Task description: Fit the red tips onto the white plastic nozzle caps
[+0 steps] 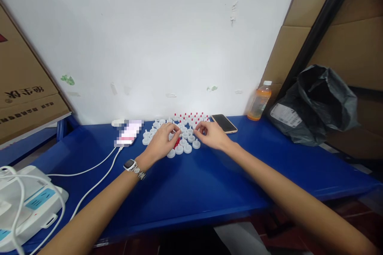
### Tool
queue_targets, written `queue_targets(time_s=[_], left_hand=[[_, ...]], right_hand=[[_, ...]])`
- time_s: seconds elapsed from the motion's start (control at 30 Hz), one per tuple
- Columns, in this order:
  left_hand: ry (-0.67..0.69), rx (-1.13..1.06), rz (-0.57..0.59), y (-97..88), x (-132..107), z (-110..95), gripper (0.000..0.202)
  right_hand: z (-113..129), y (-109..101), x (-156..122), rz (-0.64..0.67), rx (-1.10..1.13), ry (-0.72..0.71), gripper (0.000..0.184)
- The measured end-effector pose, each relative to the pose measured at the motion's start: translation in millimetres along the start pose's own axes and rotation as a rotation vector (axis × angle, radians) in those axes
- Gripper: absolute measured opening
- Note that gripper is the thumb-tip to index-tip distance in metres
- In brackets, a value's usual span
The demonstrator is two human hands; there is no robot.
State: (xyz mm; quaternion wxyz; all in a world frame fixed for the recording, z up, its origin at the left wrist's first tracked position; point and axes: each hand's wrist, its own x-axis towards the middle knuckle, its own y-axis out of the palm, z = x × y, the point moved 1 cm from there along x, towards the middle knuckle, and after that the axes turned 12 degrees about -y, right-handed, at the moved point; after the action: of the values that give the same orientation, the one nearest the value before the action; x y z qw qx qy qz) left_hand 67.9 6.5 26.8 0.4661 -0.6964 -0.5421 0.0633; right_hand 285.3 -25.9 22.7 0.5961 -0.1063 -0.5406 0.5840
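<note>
Many small white plastic caps with raised nozzles [187,148] stand in a cluster on the blue table [191,191]. Toward the wall, several carry small red tips [202,114]. A little heap of loose red tips [176,143] lies among the front caps, close under my left hand [163,139]. That hand is over the left of the cluster, thumb and forefinger pinched together. On the right side of the cluster, my right hand [211,133] is also pinched, over the white caps. Whatever is between the fingertips of either hand is too small to make out.
A phone with a black screen [224,123] lies right of the caps. Left is a plugged-in phone [129,132] with white cables, and a power strip [38,201]. An orange drink bottle [259,101] and a grey plastic bag [311,107] stand at right. Cardboard boxes flank the table.
</note>
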Motion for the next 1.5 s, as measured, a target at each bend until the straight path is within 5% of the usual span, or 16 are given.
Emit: queue_targets(time_s=[0.1,0.23,0.4,0.53,0.63,0.8,0.97,1.13,1.33,1.5], left_hand=[[-0.019,0.031,-0.084,6.0,6.9,7.1,0.025],[-0.036,0.100,-0.119,5.7,-2.2,15.9,0.024],[-0.086,0.082,-0.109,-7.6,-11.8,23.7,0.023],[-0.089,0.029,-0.135,-12.6,-11.2,27.5,0.020],[-0.070,-0.025,-0.190,-10.6,-12.8,25.9,0.033],[-0.008,-0.133,-0.115,-4.1,-16.8,17.6,0.042],[0.169,-0.090,-0.102,-13.0,-20.5,7.3,0.035],[0.234,-0.027,-0.023,-22.9,-21.7,6.6,0.035],[-0.074,-0.347,-0.097,-8.5,-14.8,2.1,0.032],[-0.382,-0.756,0.005,-11.0,-7.7,16.1,0.056]], right_hand=[[-4.8,8.5,38.8,0.005,-0.089,0.013,0.020],[-8.7,37.7,92.0,0.183,-0.279,0.065,0.028],[-8.1,58.9,119.9,0.338,-0.371,0.103,0.018],[-1.3,46.5,109.9,0.171,-0.275,0.106,0.017],[11.6,39.0,87.7,-0.064,0.176,0.140,0.023],[36.2,48.6,44.9,-0.203,0.666,0.158,0.048],[47.1,54.6,29.2,-0.190,0.774,0.103,0.056],[53.7,53.0,29.2,-0.048,1.103,0.213,0.055],[65.0,52.9,27.8,-0.307,0.645,0.060,0.052],[66.9,45.4,24.5,-0.335,0.381,-0.042,0.043]])
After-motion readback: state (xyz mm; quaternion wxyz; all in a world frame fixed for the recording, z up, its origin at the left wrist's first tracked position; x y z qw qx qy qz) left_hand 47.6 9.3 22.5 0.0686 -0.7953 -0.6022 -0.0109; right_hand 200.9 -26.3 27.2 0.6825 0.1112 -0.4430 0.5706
